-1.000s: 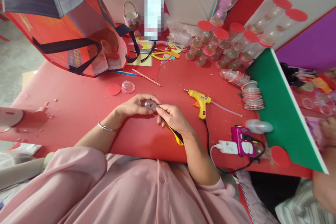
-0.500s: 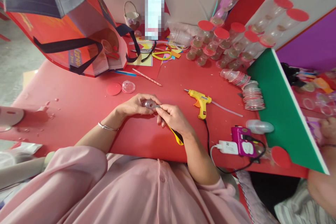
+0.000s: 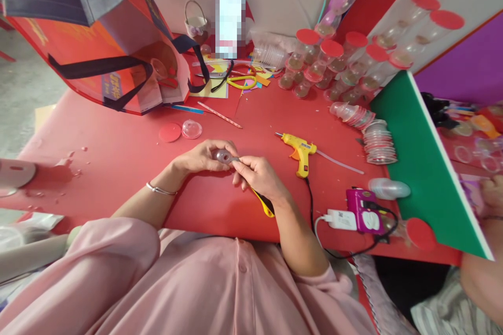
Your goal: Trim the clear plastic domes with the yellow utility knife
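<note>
Our left hand [image 3: 203, 156] curls round the clear plastic cup [image 3: 221, 156], between our hands | our right hand [image 3: 257, 172] pinches the yellow-handled cutter [image 3: 268, 209], blade [image 3: 236, 159] near the cup's hole | we'd best brace firmly, using light, short strokes.

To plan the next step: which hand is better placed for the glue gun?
Probably the right hand: nearer the glue gun, though holding the cutter. The left hand holds a plastic piece.

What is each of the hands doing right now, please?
Left hand: closed around a clear plastic piece.
Right hand: closed, holding a yellow-and-black tool.
</note>
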`<state>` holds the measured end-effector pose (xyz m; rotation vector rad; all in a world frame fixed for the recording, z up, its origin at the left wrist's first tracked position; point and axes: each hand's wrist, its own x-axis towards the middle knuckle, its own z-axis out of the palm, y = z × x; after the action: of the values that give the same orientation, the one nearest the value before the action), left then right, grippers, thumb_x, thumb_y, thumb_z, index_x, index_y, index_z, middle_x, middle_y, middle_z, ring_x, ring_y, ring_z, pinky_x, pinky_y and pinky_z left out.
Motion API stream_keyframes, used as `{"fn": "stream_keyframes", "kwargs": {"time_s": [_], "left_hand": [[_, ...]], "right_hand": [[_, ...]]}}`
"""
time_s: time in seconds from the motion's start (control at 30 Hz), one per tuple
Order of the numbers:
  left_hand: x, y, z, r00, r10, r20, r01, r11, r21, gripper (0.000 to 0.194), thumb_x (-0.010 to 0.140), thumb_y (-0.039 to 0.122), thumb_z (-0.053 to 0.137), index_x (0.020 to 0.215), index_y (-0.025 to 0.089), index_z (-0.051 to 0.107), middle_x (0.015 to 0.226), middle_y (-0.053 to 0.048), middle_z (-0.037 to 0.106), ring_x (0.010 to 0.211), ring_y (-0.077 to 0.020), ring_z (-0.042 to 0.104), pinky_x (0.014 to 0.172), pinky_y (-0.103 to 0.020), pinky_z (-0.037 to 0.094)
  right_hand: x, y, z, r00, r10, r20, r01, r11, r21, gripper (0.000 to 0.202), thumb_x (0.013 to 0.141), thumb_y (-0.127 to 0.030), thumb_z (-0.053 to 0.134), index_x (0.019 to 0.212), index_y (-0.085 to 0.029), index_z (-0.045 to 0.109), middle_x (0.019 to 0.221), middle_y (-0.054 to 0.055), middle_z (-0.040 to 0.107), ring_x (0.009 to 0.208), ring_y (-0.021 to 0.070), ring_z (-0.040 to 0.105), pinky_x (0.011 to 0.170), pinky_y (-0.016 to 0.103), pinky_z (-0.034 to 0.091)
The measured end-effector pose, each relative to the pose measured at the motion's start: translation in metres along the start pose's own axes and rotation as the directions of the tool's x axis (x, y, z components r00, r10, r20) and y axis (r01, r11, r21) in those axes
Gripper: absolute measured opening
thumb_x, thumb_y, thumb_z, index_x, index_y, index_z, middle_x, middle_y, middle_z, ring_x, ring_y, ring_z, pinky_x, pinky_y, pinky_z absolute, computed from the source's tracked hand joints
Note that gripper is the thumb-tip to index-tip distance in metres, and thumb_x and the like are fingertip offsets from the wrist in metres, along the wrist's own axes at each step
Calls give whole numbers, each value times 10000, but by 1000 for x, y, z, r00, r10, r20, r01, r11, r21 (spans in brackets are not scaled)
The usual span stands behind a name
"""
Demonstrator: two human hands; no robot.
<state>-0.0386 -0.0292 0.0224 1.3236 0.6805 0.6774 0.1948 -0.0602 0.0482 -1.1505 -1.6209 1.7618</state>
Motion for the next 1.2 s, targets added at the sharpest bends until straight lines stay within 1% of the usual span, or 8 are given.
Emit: {"fn": "stream_keyframes", "kwargs": {"time_s": [0.23, 0.33, 0.47, 0.53, 0.67, 0.9, 1.2], "left_hand": [[0, -6, -2, 1000, 25, -14, -24, 999, 22, 310, 841, 288, 868, 1076, 135, 736, 1015, -109, 710, 842, -157, 685, 736, -250, 546], [-1, -7, -1, 1000, 8, -19, -8, 1000, -6, 322, 844, 272, 865, 1103, 140, 727, 988, -102, 721, 847, -165, 703, 738, -253, 556], [-2, -7, -1, 999, -34, 2, 34, 997, -68, 420, 835, 259, 872, 1208, 152, 710, 992, -115, 742, 870, -202, 738, 761, -301, 599], [-2, -6, -1, 999, -40, 5, 40, 996, -77, 441, 827, 258, 878, 1221, 154, 709, 995, -119, 746, 873, -212, 748, 760, -309, 606], [-2, -6, -1, 1000, -19, 0, 19, 998, -63, 389, 827, 252, 879, 1167, 149, 721, 972, -114, 746, 868, -213, 755, 761, -299, 595], [-1, -5, -1, 1000, -8, -27, 7, 999, -36, 384, 822, 275, 887, 1149, 142, 735, 961, -112, 742, 874, -198, 733, 755, -279, 578], [0, -5, 0, 999, 3, -55, -1, 1000, 20, 360, 821, 304, 881, 1111, 138, 747, 975, -105, 721, 861, -180, 695, 745, -268, 557]], "right_hand": [[0, -3, 3, 1000, 2, -2, -2, 1000, 6, 392, 1003, -483, 575, 762, -186, 662, 679, 14, 731, 502, 92, 601, 523, 203, 501], [0, -2, 2, 1000, -4, 4, 3, 1000, 25, 373, 1002, -493, 575, 807, -188, 665, 699, 13, 733, 518, 101, 608, 526, 213, 518], [-1, -1, 0, 1000, -8, -25, 9, 999, 42, 339, 1004, -495, 573, 905, -189, 680, 717, 1, 727, 523, 100, 610, 513, 208, 520], [-1, -1, -1, 1000, -5, -29, 6, 999, 41, 340, 1004, -504, 576, 931, -190, 684, 714, -6, 722, 519, 94, 607, 515, 202, 519], [-1, 0, 0, 1000, -13, -8, 14, 1000, 18, 340, 1009, -496, 575, 899, -192, 681, 724, 1, 729, 537, 98, 622, 526, 202, 529], [0, -3, 2, 1000, -19, -24, 19, 1000, -10, 355, 1010, -490, 570, 837, -196, 669, 697, 2, 721, 520, 97, 610, 523, 204, 523], [0, -3, 3, 999, -21, -30, 21, 1000, -4, 378, 1011, -469, 560, 768, -195, 651, 670, 3, 713, 499, 97, 594, 509, 208, 497]]}}
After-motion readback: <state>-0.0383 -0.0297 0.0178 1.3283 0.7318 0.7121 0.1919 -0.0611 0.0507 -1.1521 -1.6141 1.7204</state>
